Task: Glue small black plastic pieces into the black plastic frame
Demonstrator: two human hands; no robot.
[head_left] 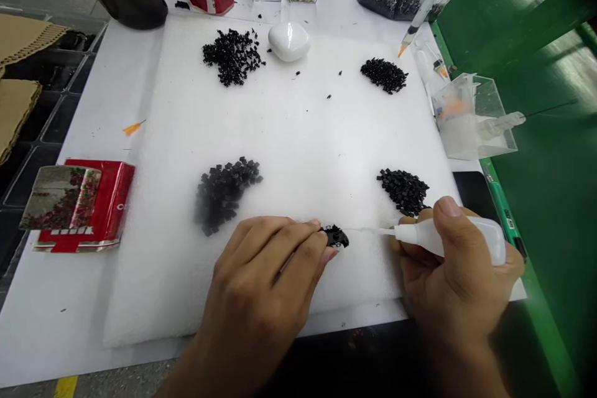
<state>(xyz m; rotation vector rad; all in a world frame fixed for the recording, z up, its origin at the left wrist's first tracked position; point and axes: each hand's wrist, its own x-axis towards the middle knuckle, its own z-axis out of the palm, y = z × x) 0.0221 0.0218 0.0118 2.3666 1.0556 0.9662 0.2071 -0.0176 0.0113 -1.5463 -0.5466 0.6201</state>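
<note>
My left hand (275,267) pinches a small black plastic part (336,237) near the front of a white foam sheet (298,137). Fingertips cover the part's left end. In my right hand (459,267) is a white squeeze glue bottle (482,239), tipped sideways. Its thin clear nozzle points left at the black part, with a short gap that I cannot judge exactly. Just beyond the right hand lies a pile of small black square pieces (403,191). Another pile of black squares (226,193) lies beyond the left hand.
Two piles of tiny black parts (233,57) (385,75) and a white rounded object (289,41) are farther back. A syringe (422,12) leans at the back right. A clear box (476,118) stands right; a red cigarette pack (109,205) and lighter (60,198) lie left.
</note>
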